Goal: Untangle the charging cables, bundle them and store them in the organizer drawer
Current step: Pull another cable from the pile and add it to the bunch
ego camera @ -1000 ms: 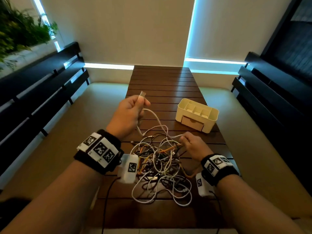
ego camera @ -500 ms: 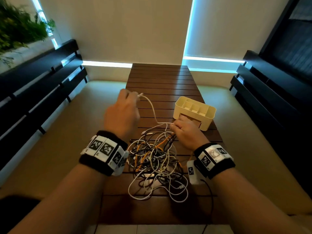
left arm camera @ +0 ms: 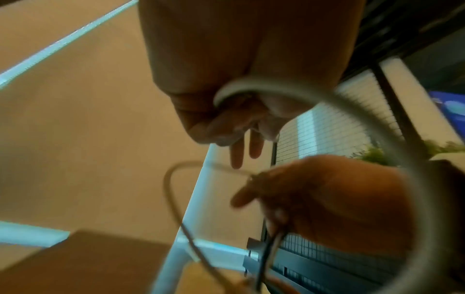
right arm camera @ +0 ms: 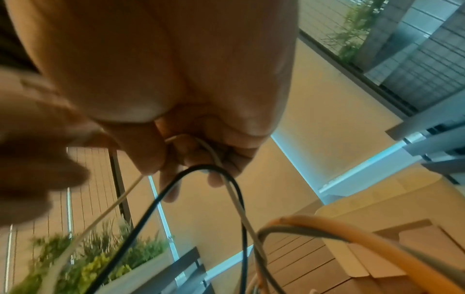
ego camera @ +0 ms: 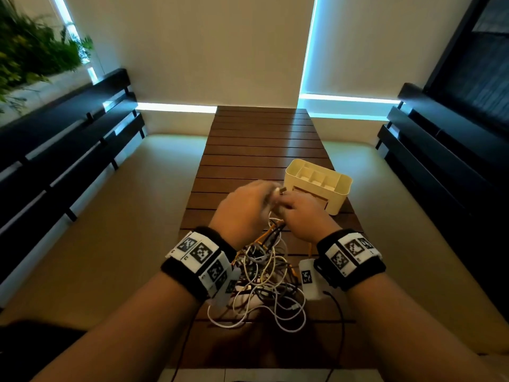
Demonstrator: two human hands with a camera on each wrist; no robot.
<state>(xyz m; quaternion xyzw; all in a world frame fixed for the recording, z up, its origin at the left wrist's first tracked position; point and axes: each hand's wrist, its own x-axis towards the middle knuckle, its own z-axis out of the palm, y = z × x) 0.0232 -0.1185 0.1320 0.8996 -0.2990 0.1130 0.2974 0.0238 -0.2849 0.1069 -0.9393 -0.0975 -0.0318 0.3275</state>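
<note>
A tangle of white, black and orange charging cables (ego camera: 261, 282) lies on the wooden slat table (ego camera: 259, 139) between my wrists. Both hands meet above its far side, close to the cream organizer (ego camera: 318, 184). My left hand (ego camera: 245, 208) grips the white cable (left arm camera: 251, 85) near its plug (ego camera: 279, 191); the head view shows it blurred. My right hand (ego camera: 303, 213) pinches the same white cable (right arm camera: 214, 153), and a black cable (right arm camera: 201, 169) loops over its fingers. The organizer's drawer front (ego camera: 323, 201) shows behind my right hand and looks closed.
Dark benches (ego camera: 68, 150) run along both sides of the table, the right one (ego camera: 440, 161) close to the organizer. A plant (ego camera: 30, 53) stands at the far left. Orange and grey cables (right arm camera: 327, 226) rise near my right wrist camera.
My left hand has swung right with the white cable's plug end and now meets my right hand, which has lifted slightly off the tangle in front of the organizer.
</note>
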